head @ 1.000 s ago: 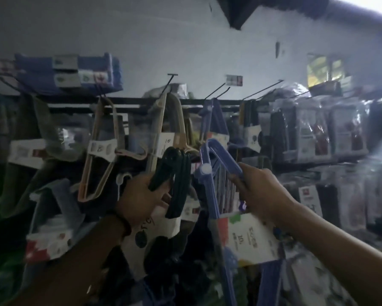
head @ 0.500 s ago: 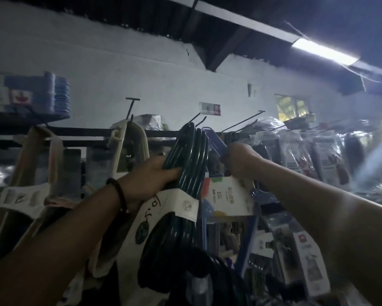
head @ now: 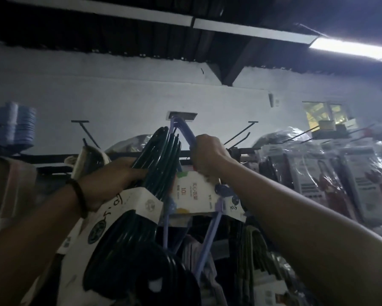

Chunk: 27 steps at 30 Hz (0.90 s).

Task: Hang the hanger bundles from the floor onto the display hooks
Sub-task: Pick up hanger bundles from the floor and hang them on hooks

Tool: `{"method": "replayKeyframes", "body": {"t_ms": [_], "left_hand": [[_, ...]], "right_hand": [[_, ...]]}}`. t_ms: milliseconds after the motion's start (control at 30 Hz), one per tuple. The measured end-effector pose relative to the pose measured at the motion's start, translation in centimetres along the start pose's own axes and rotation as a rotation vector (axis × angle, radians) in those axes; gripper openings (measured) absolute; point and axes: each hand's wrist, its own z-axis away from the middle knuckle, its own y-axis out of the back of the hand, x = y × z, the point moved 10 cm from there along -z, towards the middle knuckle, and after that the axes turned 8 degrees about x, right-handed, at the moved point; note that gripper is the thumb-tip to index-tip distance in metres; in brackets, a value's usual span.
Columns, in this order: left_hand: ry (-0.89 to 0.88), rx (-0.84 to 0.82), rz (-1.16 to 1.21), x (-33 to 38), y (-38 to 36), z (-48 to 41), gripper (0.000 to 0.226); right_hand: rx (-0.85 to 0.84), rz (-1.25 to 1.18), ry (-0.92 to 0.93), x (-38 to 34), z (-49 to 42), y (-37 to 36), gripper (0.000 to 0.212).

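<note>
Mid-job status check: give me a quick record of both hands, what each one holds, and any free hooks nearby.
left hand: grips the dark green hanger bundle, held at rail height
right hand: grips the blue hanger bundle near its top
blue bundle hung: cannot tell; its top sits above the rail
free hooks: left hook and right hook, both bare
nearby: beige hangers at left, wrapped packs at right
</note>
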Motion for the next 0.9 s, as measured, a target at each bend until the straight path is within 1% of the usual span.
{"method": "replayKeyframes", "body": {"t_ms": [67, 167, 267, 367, 433, 500, 567, 633, 700, 733, 800, 833, 900], "left_hand": [[0.038, 0.066, -0.048, -0.3, 0.3, -0.5, 0.015], [0.108, 0.103, -0.092, -0.7, 0.0, -1.0, 0.015], [0.165, 0.123, -0.145, -1.3, -0.8, -1.3, 0.018], [0.226, 0.17, -0.242, -3.0, -0.5, -1.1, 0.014], [0.241, 0.186, -0.276, -3.9, 0.1, -1.0, 0.011], [0.245, 0.24, -0.289, -4.6, 1.2, -0.5, 0.01], [0.247, 0.281, -0.305, -5.1, 2.3, 0.1, 0.013], [0.255, 0.329, -0.297, -5.6, 3.5, 0.5, 0.018], [0.262, 0.363, -0.262, -6.0, 4.2, 0.8, 0.017], [0.268, 0.384, -0.252, -6.1, 4.4, 0.8, 0.016], [0.279, 0.434, -0.2, -6.5, 4.3, 0.5, 0.019], [0.276, 0.452, -0.18, -6.5, 3.9, 0.2, 0.021], [0.249, 0.476, -0.163, -6.2, 2.5, -0.7, 0.019]], "right_hand": [[0.077, -0.001, -0.001, 0.3, -0.4, 0.0, 0.005], [0.139, -0.114, -0.05, 1.0, -0.4, -1.4, 0.008], [0.111, -0.141, -0.107, 2.0, 0.1, -4.6, 0.013], [0.06, -0.165, -0.132, 2.3, -0.7, -7.8, 0.016], [0.035, -0.113, -0.089, 2.1, -1.5, -9.8, 0.021], [0.002, -0.048, -0.016, 1.2, -2.1, -11.8, 0.027], [-0.093, -0.013, 0.023, 0.8, -2.7, -13.9, 0.031], [-0.301, 0.033, 0.001, 1.4, -2.6, -15.7, 0.031], [-0.523, -0.012, -0.077, 2.9, -2.1, -16.7, 0.031], [-0.605, -0.056, -0.113, 3.7, -1.7, -16.8, 0.029], [-0.675, -0.126, -0.13, 4.4, -1.2, -16.3, 0.026], [-0.677, -0.153, -0.126, 4.6, -1.2, -15.6, 0.03], [-0.635, -0.204, -0.119, 4.8, -1.4, -13.6, 0.047]]}}
